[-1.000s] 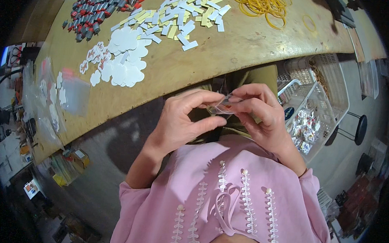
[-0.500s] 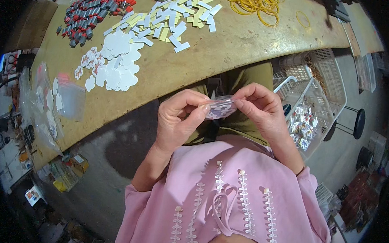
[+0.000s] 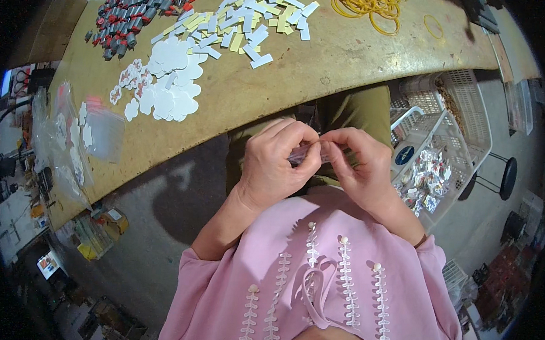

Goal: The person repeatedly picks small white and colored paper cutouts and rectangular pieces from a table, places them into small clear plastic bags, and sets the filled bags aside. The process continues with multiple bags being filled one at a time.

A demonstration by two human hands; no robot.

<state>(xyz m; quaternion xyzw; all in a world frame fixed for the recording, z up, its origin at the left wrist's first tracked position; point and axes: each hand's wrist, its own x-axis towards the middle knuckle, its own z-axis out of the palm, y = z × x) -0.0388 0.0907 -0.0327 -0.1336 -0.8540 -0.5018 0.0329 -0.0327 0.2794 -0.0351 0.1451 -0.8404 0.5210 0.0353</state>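
Observation:
Over my lap, my left hand (image 3: 277,163) and my right hand (image 3: 365,164) pinch a small clear plastic bag (image 3: 299,154) between thumbs and fingers. The fingertips meet along the bag's top edge. Something purple and white shows through the plastic, though my fingers now cover most of it. On the table (image 3: 257,96) ahead lie white scalloped cards (image 3: 173,99), a heap of pale yellow and white strips (image 3: 242,29), and small grey and red parts (image 3: 124,21). A stack of flat clear bags (image 3: 105,135) rests near the table's left end.
Yellow rubber bands (image 3: 371,7) lie at the table's far side. To my right stands a white plastic basket (image 3: 481,127), with filled small packets (image 3: 427,174) in its near section. A black round stool seat (image 3: 508,178) is beyond it. The table's front edge runs beyond my hands.
My hands have drawn closer together, and my left hand has turned over the bag, hiding more of it. The view has shifted slightly.

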